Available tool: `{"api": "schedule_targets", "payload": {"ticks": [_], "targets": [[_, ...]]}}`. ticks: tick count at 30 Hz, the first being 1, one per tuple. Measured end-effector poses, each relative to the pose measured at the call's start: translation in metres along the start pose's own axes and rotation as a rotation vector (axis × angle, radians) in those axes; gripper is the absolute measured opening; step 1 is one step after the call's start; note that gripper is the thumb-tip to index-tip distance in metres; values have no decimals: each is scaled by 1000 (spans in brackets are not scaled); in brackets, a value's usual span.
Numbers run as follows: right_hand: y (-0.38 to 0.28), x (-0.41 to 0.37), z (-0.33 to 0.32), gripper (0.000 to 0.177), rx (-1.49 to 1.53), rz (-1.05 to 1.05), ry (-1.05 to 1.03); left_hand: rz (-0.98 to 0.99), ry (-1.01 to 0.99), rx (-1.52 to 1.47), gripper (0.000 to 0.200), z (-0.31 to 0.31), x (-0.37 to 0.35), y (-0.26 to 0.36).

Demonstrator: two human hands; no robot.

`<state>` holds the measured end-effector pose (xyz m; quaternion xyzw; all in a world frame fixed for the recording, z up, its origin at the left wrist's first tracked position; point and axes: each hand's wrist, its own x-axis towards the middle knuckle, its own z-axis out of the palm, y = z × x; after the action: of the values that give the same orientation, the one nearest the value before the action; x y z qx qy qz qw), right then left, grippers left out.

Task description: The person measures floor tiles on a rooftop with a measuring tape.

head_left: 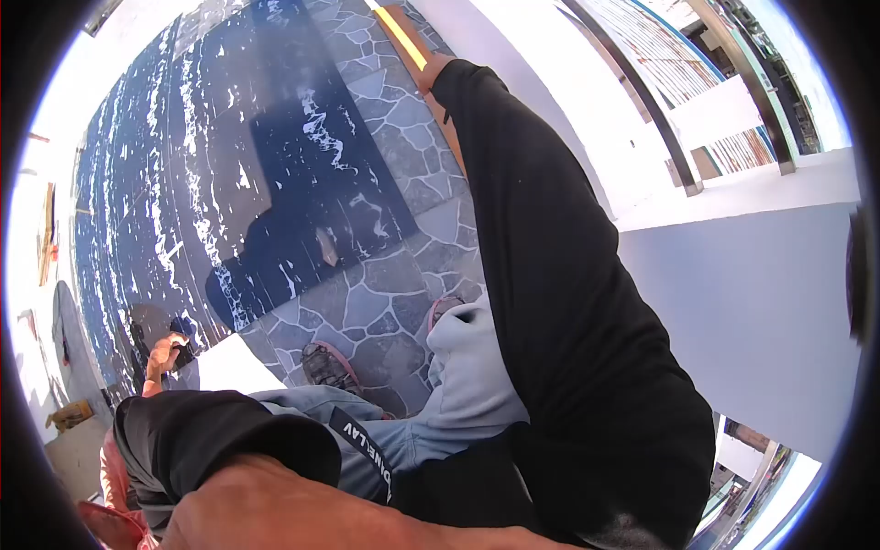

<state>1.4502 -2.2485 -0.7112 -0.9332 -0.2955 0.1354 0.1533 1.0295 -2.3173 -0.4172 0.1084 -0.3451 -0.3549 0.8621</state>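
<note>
Two hands, well apart. Your right hand [438, 66], at 12 o'clock past the black sleeve [541, 275], meets the yellow-edged plank [403, 35], whose long axis runs 11 to 5; its grip cannot be told. Your left hand [163, 356], at 8 o'clock, curls round a dark object [181, 328].

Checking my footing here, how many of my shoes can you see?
2. A grey shoe on the stone floor, lower centre; a pink-edged shoe tip just right of it, mostly hidden behind the grey trouser leg.

White letters "ONELAV" on black band [367, 456] down grey trouser leg [417, 440]; first letter unclear.
</note>
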Motion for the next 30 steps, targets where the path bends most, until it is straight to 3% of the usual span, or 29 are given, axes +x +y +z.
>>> {"api": "schedule_targets", "payload": {"ticks": [3, 4, 11, 16, 18, 19, 20, 22, 23, 24, 25, 26, 27, 29, 30], "targets": [[1, 6, 5, 32, 9, -36, -61, 54, 5, -20, 23, -3, 6, -9], [-9, -10, -9, 21, -17, -105, -91, 78, 9, -23, 24, -4, 7, -11], [20, 11, -10, 31, -209, -715, -200, 206, 35, -9, 26, -4, 22, -16], [28, 14, -24, 42, -182, -1248, -140, 262, 66, 15, 28, -5, 27, -21], [26, 16, -18, 37, 35, -899, -248, 281, 102, 104, 28, -2, 28, -25], [29, 21, -18, 35, 17, -830, -250, 288, 137, 223, 28, 0, 26, -23], [30, 26, -13, 33, -153, -909, -239, 292, 174, 343, 28, 2, 23, -23], [36, 38, -5, 30, -564, -1204, -127, 41, 79, -178, 29, 4, 19, -16], [35, 27, -13, 24, -386, -1208, -167, -59, 43, -354, 30, 1, 18, -18], [26, 17, -10, 21, -316, -829, -314, 5, 68, -26, 30, -12, 13, -32], [21, 7, -19, 20, -470, -1062, -221, 84, 85, 298, 31, -20, 12, -45], [17, 12, -16, 18, -562, -1088, -245, 56, 93, 107, 31, -19, 8, -56], [25, 21, -6, 16, -548, -1020, -164, 24, 104, -82, 30, -17, 2, -63], [40, 57, 23, 25, -329, -724, -258, -124, -20, -150, 29, -24, -7, -59], [44, 71, 30, 30, -241, -602, -267, -117, 35, -175, 30, -16, -5, -46]]}}
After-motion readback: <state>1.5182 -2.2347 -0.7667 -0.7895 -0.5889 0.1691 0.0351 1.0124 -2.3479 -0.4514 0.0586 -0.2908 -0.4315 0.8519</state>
